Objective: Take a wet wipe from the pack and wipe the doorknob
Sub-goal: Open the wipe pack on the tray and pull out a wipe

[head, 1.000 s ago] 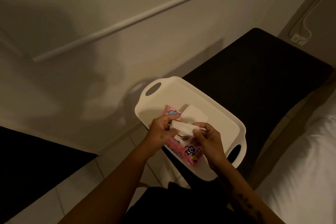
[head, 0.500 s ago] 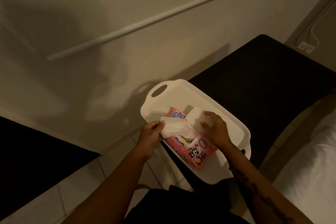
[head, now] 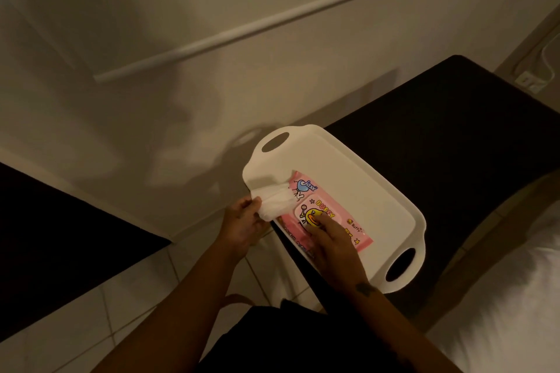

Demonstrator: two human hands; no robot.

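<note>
A pink wet wipe pack [head: 306, 191] with cartoon prints lies in a white tray [head: 366, 191]. My left hand [head: 242, 224] pinches a crumpled white wet wipe [head: 274, 201] at the pack's left edge. My right hand [head: 330, 239] presses its fingers flat on the pack's label flap [head: 321, 215], which lies closed. No doorknob is in view.
The tray with two handle cut-outs rests on a black bench [head: 454, 136] against a pale wall [head: 151, 39] with a white conduit [head: 242, 30]. A white bed [head: 515, 306] lies at the right. Tiled floor [head: 75, 327] and a dark surface [head: 60, 236] lie at the left. A wall socket [head: 528, 80] sits far right.
My left hand pulled the wipe out and to the left. My right hand folded the flap down and now presses it shut on the pack.
</note>
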